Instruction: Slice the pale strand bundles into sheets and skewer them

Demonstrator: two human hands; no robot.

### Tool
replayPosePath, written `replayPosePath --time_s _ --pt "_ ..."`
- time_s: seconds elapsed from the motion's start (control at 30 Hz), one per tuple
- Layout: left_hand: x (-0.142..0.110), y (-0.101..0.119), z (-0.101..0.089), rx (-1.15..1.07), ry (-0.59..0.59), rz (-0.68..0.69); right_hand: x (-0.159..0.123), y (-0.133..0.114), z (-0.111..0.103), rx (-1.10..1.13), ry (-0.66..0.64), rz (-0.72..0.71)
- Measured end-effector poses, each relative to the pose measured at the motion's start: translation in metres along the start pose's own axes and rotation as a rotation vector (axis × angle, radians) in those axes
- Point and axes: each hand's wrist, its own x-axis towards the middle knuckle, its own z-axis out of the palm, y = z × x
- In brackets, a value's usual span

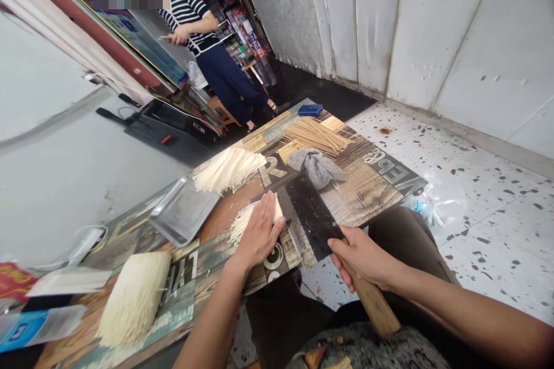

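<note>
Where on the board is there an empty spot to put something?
The metal tray looks bare. Bare board lies right of the grey cloth, before the edge. It is crowded in the middle: left hand on a bundle of white strips, right hand gripping the cleaver.

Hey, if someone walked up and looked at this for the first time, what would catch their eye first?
Probably the big dark cleaver at the centre of the board, its wooden handle gripped by the right hand. Just left of it, the left hand presses down a bundle of pale thin sticks. A fat bundle of white strands lies at the board's near left end.
</note>
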Motion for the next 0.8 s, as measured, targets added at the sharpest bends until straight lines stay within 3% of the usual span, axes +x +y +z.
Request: replayPosePath --time_s 0.4,0.8 --pt "0.000 -0.004 0.004 -0.027 0.022 0.016 0.006 0.017 0.003 -0.001 0.025 -0.075" --pt "0.001 -0.003 0.005 -0.022 0.032 0.011 0.004 0.009 0.004 -0.031 0.023 -0.024"
